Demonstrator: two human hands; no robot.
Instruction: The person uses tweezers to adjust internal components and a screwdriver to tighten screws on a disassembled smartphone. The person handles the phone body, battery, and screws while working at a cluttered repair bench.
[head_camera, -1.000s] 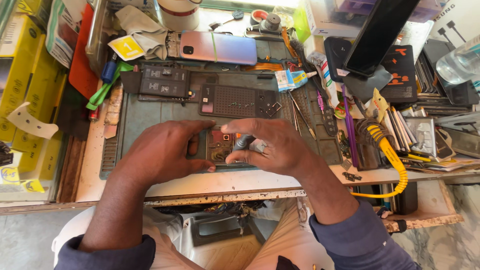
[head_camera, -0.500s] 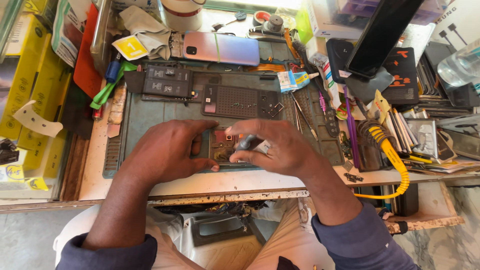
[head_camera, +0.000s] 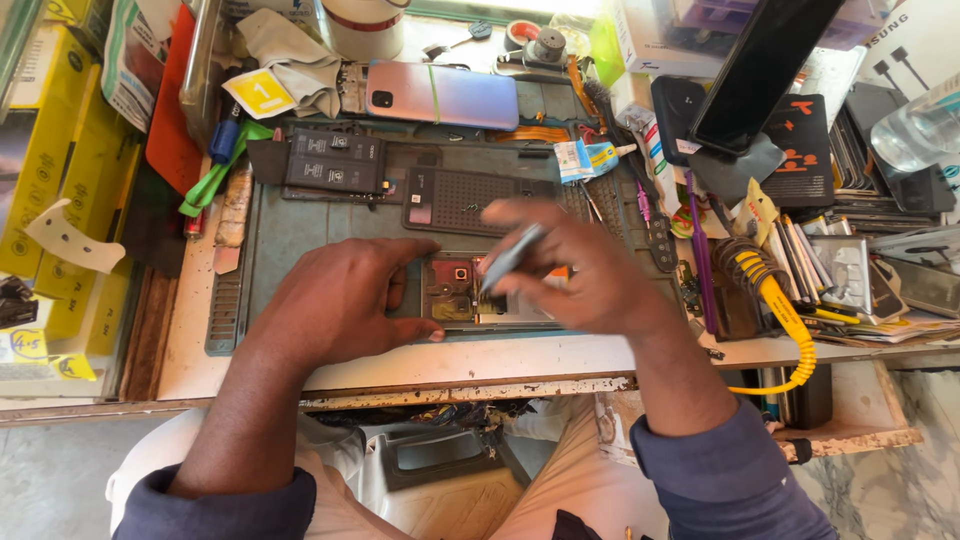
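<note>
An opened phone (head_camera: 462, 293) with its insides showing lies on the grey work mat (head_camera: 290, 235) near the bench's front edge. My left hand (head_camera: 335, 300) rests flat on the phone's left end and holds it down. My right hand (head_camera: 590, 270) hovers over the phone's right half, blurred by motion, and grips a thin silver tool (head_camera: 510, 258) whose tip points down at the phone's middle. The right part of the phone is hidden under that hand.
A black battery (head_camera: 335, 160), a dark perforated back plate (head_camera: 470, 198) and an iridescent phone cover (head_camera: 442, 95) lie behind the phone. Yellow boxes (head_camera: 45, 170) stack at the left. A yellow coiled cable (head_camera: 775, 300), a dark upright tablet (head_camera: 760, 65) and loose parts crowd the right.
My right hand has lifted off the phone and swung the silver tool up and to the right. The left hand stays pressed on the phone's left end.
</note>
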